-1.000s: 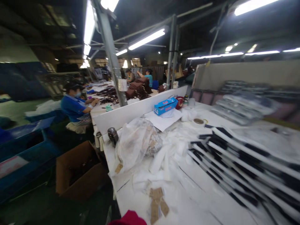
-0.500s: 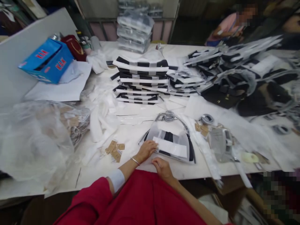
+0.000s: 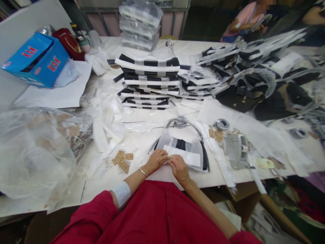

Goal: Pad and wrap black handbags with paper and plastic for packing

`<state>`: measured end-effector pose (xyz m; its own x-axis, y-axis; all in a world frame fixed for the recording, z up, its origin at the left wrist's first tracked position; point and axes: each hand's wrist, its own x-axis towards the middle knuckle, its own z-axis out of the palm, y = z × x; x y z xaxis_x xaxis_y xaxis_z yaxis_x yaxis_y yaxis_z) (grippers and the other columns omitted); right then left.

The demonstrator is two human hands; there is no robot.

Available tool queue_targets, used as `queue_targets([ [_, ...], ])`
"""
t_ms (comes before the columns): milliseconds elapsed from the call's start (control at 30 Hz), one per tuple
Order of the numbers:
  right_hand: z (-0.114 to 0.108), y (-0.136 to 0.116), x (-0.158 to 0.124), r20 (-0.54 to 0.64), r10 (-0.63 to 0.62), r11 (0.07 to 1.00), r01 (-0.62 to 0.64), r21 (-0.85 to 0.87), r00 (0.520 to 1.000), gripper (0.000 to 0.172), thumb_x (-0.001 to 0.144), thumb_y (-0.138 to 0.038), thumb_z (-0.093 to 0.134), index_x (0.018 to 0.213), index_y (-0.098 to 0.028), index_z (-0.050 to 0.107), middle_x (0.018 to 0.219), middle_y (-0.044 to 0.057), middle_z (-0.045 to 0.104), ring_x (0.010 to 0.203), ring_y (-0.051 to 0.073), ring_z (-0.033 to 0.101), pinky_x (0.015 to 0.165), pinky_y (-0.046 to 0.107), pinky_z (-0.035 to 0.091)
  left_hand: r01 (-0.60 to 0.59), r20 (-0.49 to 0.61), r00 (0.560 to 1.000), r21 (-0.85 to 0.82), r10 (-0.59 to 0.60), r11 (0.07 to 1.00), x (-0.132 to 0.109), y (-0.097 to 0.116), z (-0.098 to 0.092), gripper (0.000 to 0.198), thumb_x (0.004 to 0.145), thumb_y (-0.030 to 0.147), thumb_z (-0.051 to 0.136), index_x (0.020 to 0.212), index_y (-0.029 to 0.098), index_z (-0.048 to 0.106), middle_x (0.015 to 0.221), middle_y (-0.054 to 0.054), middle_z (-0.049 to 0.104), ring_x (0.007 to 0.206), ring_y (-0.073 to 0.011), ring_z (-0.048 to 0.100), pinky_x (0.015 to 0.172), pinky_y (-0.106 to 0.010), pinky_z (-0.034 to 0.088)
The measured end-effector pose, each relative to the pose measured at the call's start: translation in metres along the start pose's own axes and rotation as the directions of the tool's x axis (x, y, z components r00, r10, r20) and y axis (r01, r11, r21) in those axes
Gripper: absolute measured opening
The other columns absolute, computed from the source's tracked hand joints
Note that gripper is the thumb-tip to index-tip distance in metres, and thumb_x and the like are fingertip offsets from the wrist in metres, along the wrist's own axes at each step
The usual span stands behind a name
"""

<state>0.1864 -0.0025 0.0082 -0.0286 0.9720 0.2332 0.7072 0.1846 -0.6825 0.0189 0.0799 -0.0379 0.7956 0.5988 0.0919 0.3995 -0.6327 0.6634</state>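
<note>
A black bag (image 3: 204, 154) wrapped in grey translucent sheet lies flat at the table's front, its handle curving away from me. A white strip (image 3: 188, 156) lies across it. My left hand (image 3: 157, 160) is at the bag's near left edge, fingers bent together. My right hand (image 3: 179, 169) is closed beside it, its fingertips meeting the left ones at the near edge. Whatever is between the fingertips is too small to make out. Brown tags (image 3: 122, 161) lie left of my hands.
Stacked black-and-white wrapped bags (image 3: 149, 81) stand behind. A blue box (image 3: 38, 61) and a clear plastic bag (image 3: 33, 152) are at left. Wrapped black bags (image 3: 238, 98), a tape roll (image 3: 222, 124) and a grey tape dispenser (image 3: 236, 150) are at right. A person (image 3: 241, 22) is in the background.
My right hand has moved up and forward to meet my left hand at the bag's edge. The view has shifted slightly.
</note>
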Motion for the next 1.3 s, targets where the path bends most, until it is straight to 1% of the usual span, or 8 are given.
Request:
queue_targets([
  [100, 0.002, 0.002, 0.000, 0.057, 0.078, 0.997, -0.078, 0.004, 0.995, 0.021, 0.100, -0.024, 0.041, 0.097, -0.022, 0.061, 0.091, 0.006, 0.070, 0.086, 0.019, 0.065, 0.079, 0.030, 0.049, 0.045, -0.005, 0.999, -0.055, -0.046, 0.997, 0.002, -0.001, -0.002, 0.012, 0.089, 0.019, 0.062, 0.100, 0.021, 0.066, 0.113, -0.006, 0.067, 0.115, -0.0222, 0.056, 0.100, -0.040, 0.044],
  [233, 0.004, 0.007, 0.003, 0.144, 0.214, 0.969, -0.190, -0.159, 0.966, 0.021, 0.100, -0.028, 0.040, 0.090, -0.022, 0.057, 0.073, 0.002, 0.065, 0.066, 0.017, 0.063, 0.062, 0.025, 0.043, 0.064, 0.027, 0.998, -0.126, -0.061, 0.990, 0.004, -0.001, -0.013, 0.018, 0.087, 0.016, 0.060, 0.103, 0.021, 0.064, 0.115, -0.005, 0.067, 0.114, -0.0206, 0.058, 0.100, -0.038, 0.046],
  [433, 0.002, 0.008, -0.002, 0.113, 0.193, 0.969, -0.171, -0.180, 0.975, 0.023, 0.101, -0.029, 0.036, 0.086, -0.022, 0.052, 0.072, 0.001, 0.063, 0.066, 0.016, 0.062, 0.063, 0.024, 0.040, 0.032, 0.121, 0.992, -0.073, -0.023, 0.997, -0.004, 0.007, -0.024, 0.045, 0.081, 0.029, 0.069, 0.123, 0.020, 0.057, 0.131, -0.010, 0.061, 0.129, -0.0257, 0.051, 0.110, -0.043, 0.040],
  [633, 0.001, 0.006, -0.005, 0.108, 0.181, 0.968, -0.158, -0.196, 0.978, 0.024, 0.101, -0.028, 0.037, 0.083, -0.022, 0.052, 0.069, 0.001, 0.062, 0.064, 0.015, 0.059, 0.063, 0.024, 0.038, 0.026, 0.031, 0.999, 0.105, -0.029, 0.994, -0.005, 0.016, -0.004, 0.023, 0.090, 0.030, 0.065, 0.110, 0.020, 0.064, 0.124, -0.008, 0.066, 0.125, -0.0252, 0.054, 0.109, -0.046, 0.038],
  [800, -0.004, 0.000, 0.002, 0.103, 0.257, 0.940, -0.224, -0.256, 0.961, 0.022, 0.099, -0.028, 0.039, 0.083, -0.022, 0.053, 0.073, 0.002, 0.062, 0.069, 0.016, 0.058, 0.065, 0.025, 0.036, 0.084, -0.049, 0.996, 0.108, -0.079, 0.991, -0.002, 0.017, 0.004, 0.019, 0.094, 0.032, 0.059, 0.105, 0.018, 0.065, 0.117, -0.009, 0.068, 0.118, -0.0240, 0.058, 0.106, -0.044, 0.040],
  [1067, -0.010, 0.000, 0.043, 0.188, 0.539, 0.823, -0.466, -0.324, 0.821, 0.012, 0.090, -0.020, 0.049, 0.079, -0.023, 0.054, 0.078, 0.000, 0.061, 0.077, 0.017, 0.053, 0.062, 0.026, 0.028, 0.260, -0.086, 0.963, 0.034, -0.256, 0.965, 0.012, 0.020, 0.004, 0.022, 0.094, 0.029, 0.054, 0.076, 0.018, 0.062, 0.087, -0.005, 0.066, 0.089, -0.0212, 0.061, 0.083, -0.036, 0.047],
  [1200, -0.007, 0.003, 0.053, 0.217, 0.608, 0.771, -0.504, -0.389, 0.764, 0.011, 0.088, -0.018, 0.052, 0.079, -0.023, 0.057, 0.080, 0.002, 0.062, 0.079, 0.019, 0.053, 0.061, 0.028, 0.027, 0.368, -0.109, 0.925, 0.029, -0.363, 0.929, 0.021, 0.020, 0.007, 0.024, 0.090, 0.025, 0.056, 0.068, 0.019, 0.058, 0.079, -0.003, 0.062, 0.081, -0.0192, 0.058, 0.076, -0.033, 0.044],
  [1300, -0.003, 0.003, 0.054, 0.234, 0.608, 0.760, -0.472, -0.446, 0.759, 0.010, 0.089, -0.017, 0.053, 0.084, -0.023, 0.059, 0.085, 0.005, 0.064, 0.083, 0.020, 0.055, 0.062, 0.029, 0.030, 0.422, -0.124, 0.902, 0.041, -0.414, 0.906, 0.025, 0.024, 0.011, 0.021, 0.088, 0.024, 0.060, 0.067, 0.018, 0.057, 0.079, -0.003, 0.060, 0.080, -0.0200, 0.057, 0.074, -0.033, 0.043],
])
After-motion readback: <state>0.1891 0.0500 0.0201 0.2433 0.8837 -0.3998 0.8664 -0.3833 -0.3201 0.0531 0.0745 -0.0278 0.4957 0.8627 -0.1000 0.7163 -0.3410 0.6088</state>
